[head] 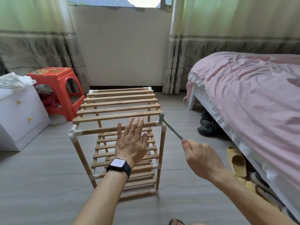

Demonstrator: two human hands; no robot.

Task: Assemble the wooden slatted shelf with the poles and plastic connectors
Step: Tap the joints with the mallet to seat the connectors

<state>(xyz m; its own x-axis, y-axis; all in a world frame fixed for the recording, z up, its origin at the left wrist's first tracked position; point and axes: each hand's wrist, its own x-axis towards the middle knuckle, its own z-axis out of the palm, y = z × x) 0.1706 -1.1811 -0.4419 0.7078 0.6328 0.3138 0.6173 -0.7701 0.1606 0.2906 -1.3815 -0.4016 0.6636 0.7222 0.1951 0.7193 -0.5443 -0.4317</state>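
Left hand (131,143), fingers straight and spread, hovers at the front top pole (97,131) of the shelf (118,109), which stands on the floor (40,176). Right hand (201,158) pinches the hammer (172,129) handle; its head sits just above the front-right connector (159,125).

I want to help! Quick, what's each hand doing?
Left hand: open, fingers straight, by the top pole.
Right hand: gripping the green hammer.

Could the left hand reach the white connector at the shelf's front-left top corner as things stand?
Probably yes. The left hand is open and empty over the front top pole, and nothing lies along that pole between it and the connector.
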